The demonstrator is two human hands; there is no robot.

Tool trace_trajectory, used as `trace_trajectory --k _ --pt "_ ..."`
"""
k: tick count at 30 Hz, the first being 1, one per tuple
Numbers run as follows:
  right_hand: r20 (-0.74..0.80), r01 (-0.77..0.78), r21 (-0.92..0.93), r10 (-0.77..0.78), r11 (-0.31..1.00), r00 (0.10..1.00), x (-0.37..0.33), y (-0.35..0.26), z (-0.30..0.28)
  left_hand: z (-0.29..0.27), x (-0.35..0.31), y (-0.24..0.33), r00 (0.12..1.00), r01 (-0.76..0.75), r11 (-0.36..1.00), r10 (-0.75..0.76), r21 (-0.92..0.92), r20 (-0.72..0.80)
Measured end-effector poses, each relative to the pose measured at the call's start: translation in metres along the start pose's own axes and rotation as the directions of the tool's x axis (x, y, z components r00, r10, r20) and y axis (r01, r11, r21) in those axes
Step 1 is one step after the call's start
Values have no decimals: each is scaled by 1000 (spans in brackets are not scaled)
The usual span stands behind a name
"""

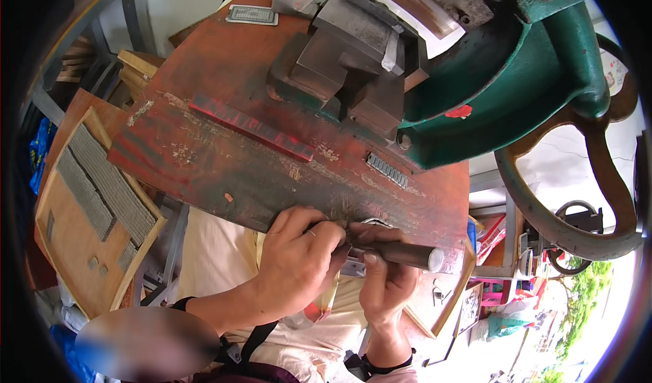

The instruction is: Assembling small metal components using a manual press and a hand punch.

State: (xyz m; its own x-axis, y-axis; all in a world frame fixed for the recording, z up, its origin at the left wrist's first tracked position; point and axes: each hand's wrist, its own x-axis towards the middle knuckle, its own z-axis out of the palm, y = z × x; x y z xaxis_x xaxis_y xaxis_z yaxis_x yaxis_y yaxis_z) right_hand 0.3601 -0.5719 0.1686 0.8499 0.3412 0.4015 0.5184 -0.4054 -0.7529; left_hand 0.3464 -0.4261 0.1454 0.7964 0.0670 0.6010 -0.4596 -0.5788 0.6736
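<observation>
Both hands meet at the near edge of a worn red-brown bench (265, 172). My right hand (390, 288) is closed around a dark metal cylinder (411, 254) with a bright, flat end pointing right. My left hand (295, 261) is closed at the cylinder's other end, its fingertips pinched together. What they pinch is hidden behind the fingers. Just below the cylinder, between the hands, part of a shiny metal piece (353, 269) shows. A curved silvery edge (373, 221) shows just beyond the right fingers.
A green press (502, 104) with a large handwheel (591, 247) and steel blocks (339, 64) stands on the bench. A red bar (251, 128) and a small ribbed metal strip (387, 170) lie before it. At left, a wooden tray (75, 267) holds rows of grey pieces.
</observation>
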Motion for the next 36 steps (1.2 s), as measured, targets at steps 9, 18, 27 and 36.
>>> trace_trajectory --k 9,18,27,36 --pt "-434 241 265 -108 934 895 15 -20 -29 2 4 2 999 -29 998 27 60 32" --pt "-488 97 375 108 922 866 1 -12 -35 4 20 7 980 -38 996 22 77 200" --pt "-328 -32 152 81 988 941 -28 -5 -19 10 16 1 976 -81 997 83 -16 204" --pt "52 277 -302 -275 912 960 -26 8 -14 8 14 -3 973 -67 997 75 -45 218"
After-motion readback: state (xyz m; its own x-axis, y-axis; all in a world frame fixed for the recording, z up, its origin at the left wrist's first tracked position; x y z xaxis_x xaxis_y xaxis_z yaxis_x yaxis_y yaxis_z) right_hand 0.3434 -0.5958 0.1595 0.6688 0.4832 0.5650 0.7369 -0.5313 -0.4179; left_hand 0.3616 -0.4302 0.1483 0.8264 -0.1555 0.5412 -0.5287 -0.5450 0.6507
